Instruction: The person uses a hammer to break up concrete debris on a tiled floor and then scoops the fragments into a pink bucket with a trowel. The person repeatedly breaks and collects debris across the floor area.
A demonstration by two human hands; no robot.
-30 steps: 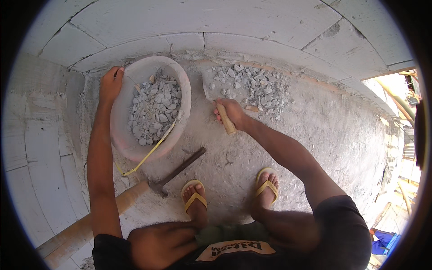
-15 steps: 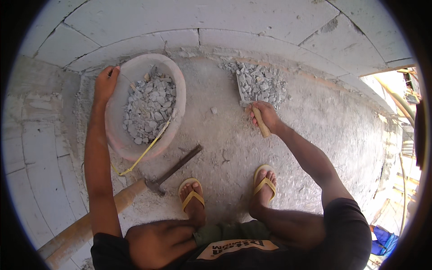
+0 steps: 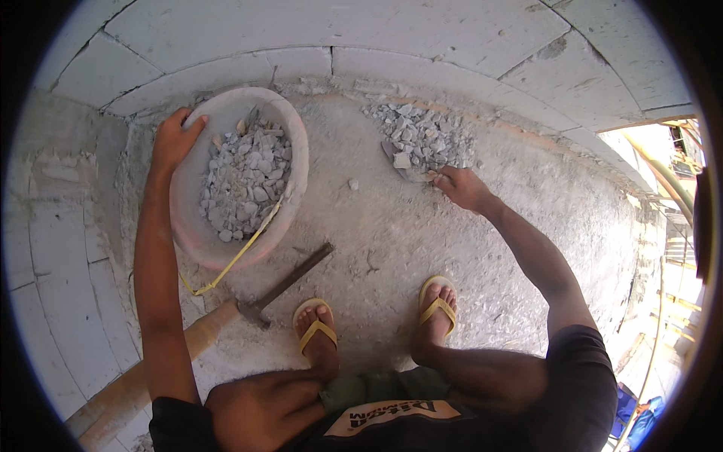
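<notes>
My left hand (image 3: 176, 138) grips the upper left rim of a round, dust-covered basin (image 3: 298, 151), thumb lying inside the edge. Grey broken rubble (image 3: 248, 177) fills much of the basin's bottom. On the right, my right hand (image 3: 462, 188) is closed on a trowel (image 3: 416, 176); the hand hides its handle. The trowel's blade is at the left edge of a heap of rubble (image 3: 433, 135) by the wall, with some pieces on the blade.
A yellow strap (image 3: 239, 255) hangs over the basin's near rim. Between the basin and my feet lies a pick (image 3: 290, 280) with a thick wooden handle (image 3: 173, 354). A pale block wall (image 3: 407, 64) borders the far side. One loose stone (image 3: 353, 184) sits on the rough floor.
My right hand has turned, and the trowel blade has tilted flatter, with rubble now on it. The wooden handle no longer shows. The left hand stays on the rim, its thumb now extended inward.
</notes>
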